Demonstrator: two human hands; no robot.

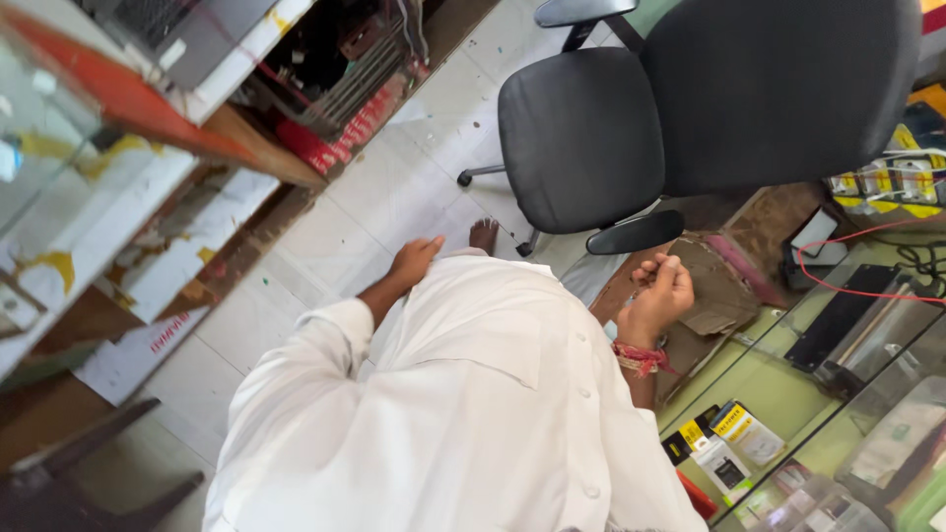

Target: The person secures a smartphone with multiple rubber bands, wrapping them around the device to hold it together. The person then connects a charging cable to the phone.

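The right hand (658, 294), a red thread band at its wrist, is curled into a closed grip with fingertips pinched together, apparently on something very small that cannot be made out, and is raised just in front of the worn brown cardboard piece (717, 288) lying by the near edge of the glass-topped display surface (788, 394). The left hand (414, 260) is hung loosely at the side over the pale tiled floor (394, 187), its fingers relaxed and slightly apart, nothing held. The black padded office chair (631, 128) is stood just ahead, its armrest near the raised hand.
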